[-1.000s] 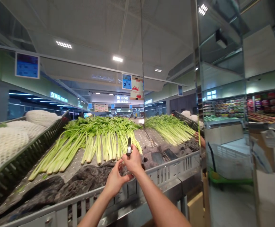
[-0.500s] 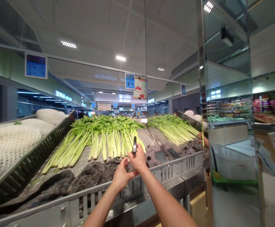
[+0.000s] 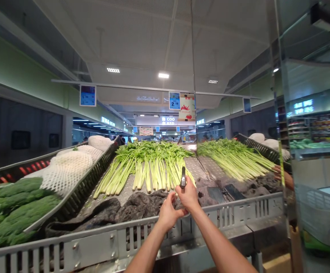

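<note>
My right hand is closed around a small tool with a black handle and a metal part, held upright in front of the celery. Its exact kind is hard to make out. Beside it, my left hand is curved, thumb apart from the fingers, with its fingertips close to the right hand. I see nothing in it. Behind the hands, bunches of celery lie in a row on a sloping metal shelf, leaves to the back. Crumpled dark cloth runs along the shelf's front, beneath the hands.
A grey slotted rail borders the shelf. At left, a black crate side separates broccoli and white foam-netted produce. The mirror wall at right reflects the celery. Price signs hang above.
The view has turned left, so the scene has shifted rightward and the broccoli shows. Both hands keep nearly the same pose, the right one still gripping the black-handled tool.
</note>
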Tool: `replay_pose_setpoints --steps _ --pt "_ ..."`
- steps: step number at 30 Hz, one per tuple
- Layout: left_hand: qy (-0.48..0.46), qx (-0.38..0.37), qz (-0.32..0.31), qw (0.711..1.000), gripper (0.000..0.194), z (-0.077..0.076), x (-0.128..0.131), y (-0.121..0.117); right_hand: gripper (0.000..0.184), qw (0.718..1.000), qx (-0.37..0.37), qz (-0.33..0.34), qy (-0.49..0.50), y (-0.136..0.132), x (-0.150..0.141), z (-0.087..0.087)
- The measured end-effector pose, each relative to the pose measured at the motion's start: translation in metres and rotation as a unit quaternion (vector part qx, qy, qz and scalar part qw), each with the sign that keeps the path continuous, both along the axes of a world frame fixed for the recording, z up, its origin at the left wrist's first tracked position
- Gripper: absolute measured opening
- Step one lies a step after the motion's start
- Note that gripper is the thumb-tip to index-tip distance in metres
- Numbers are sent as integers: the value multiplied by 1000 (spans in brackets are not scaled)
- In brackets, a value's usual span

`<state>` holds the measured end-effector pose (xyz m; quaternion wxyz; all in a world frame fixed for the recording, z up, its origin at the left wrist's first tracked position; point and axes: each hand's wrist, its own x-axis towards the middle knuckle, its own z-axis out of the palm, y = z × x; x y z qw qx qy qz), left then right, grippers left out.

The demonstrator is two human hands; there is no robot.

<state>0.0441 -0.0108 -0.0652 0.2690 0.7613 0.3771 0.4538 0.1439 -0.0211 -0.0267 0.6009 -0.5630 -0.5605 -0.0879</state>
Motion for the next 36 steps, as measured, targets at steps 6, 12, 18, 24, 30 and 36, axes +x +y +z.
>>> replay_pose_setpoints --steps 6,12,18,24,30,36 --pt "10 -8 1 1000 64 2 0 -3 25 1000 -9 -20 -1 2 0 1" --pt "15 -9 44 999 68 21 12 -6 17 1000 10 -9 20 0 11 19" --pt "69 18 62 996 71 18 18 -8 19 1000 -5 -14 5 3 19 17" --pt "62 -4 67 996 73 2 14 1 20 999 -33 7 0 12 14 3" --pt "70 -30 52 996 69 8 13 -1 22 1000 -22 8 -2 10 14 4" --pt "55 -25 27 998 66 6 13 5 27 1000 -22 8 0 8 14 4"
